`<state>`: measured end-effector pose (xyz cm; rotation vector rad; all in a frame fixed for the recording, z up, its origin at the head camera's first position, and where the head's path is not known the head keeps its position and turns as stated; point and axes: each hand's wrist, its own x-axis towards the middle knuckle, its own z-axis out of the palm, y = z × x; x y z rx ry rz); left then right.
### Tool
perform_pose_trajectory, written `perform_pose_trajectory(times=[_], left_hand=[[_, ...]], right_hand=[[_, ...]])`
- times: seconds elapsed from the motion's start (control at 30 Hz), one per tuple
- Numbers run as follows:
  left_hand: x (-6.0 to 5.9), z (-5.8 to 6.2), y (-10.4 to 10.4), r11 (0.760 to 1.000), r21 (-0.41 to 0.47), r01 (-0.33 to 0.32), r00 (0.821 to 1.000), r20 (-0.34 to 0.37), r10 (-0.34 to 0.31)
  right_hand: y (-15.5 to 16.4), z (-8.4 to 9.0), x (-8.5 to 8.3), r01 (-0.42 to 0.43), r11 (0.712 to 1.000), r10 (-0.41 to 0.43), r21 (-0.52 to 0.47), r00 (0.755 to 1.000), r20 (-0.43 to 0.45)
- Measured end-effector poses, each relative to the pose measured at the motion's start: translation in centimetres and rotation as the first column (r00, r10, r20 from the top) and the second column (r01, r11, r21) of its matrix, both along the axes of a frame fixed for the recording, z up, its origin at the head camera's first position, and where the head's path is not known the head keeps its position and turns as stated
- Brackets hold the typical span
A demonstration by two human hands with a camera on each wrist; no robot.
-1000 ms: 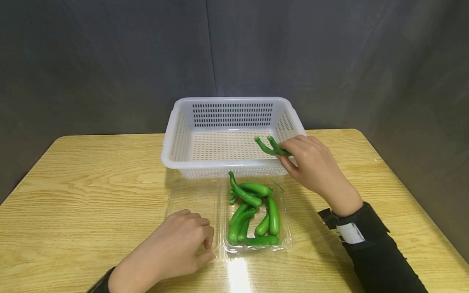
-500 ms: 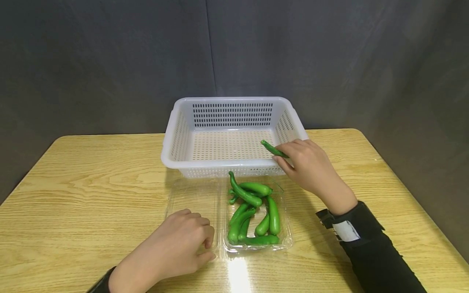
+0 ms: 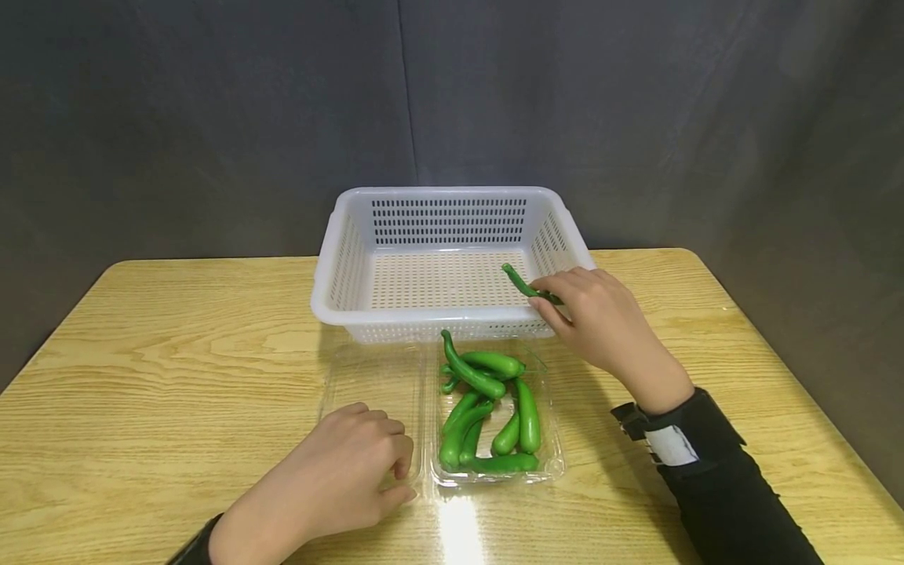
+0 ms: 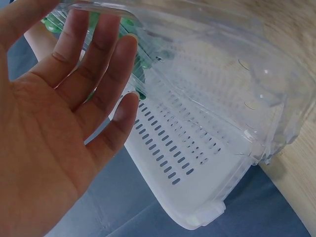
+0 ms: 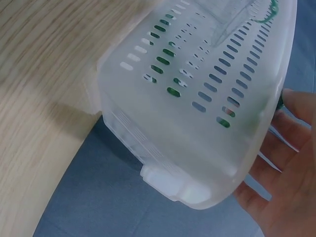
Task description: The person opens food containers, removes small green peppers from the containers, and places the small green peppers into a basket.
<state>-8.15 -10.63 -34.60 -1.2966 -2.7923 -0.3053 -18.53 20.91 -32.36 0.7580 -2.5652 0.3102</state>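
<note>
My right hand [image 3: 600, 318] pinches a slim green chili pepper [image 3: 519, 281] between thumb and fingers, over the near right rim of a white slotted plastic basket [image 3: 424, 316]. The pepper's stem end points up and left into the basket; its other end is hidden by the hand. Green patches [image 5: 173, 92] show through the basket's slots in the right wrist view. My left hand [image 3: 339, 475] has loosely bent fingers and holds nothing. Its fingers [image 4: 116, 79] overlap the edge of the clear lid [image 3: 374, 373] in the left wrist view.
An opened clear plastic clamshell box [image 3: 554, 474] lies in front of the basket, its lid folded out to the left. Several green peppers [image 3: 528, 416] lie in its right half. Dark cloth [image 3: 452, 94] hangs behind the wooden table [image 3: 176, 353].
Two pepper ends stuck out of my right hand a second ago; one shows now. That hand has dipped slightly toward the basket and risen a little again. My left hand has stayed still.
</note>
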Motion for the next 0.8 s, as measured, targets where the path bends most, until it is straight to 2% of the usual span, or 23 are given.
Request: perform_pose_trajectory(times=[0.8], left_hand=[[0.03,0.04,0.03,1.0,0.004,0.003,1.0,0.005,-0.003]], right_hand=[[0.2,0.41,0.44,-0.035,0.999,0.031,-0.033,0.995,-0.098]])
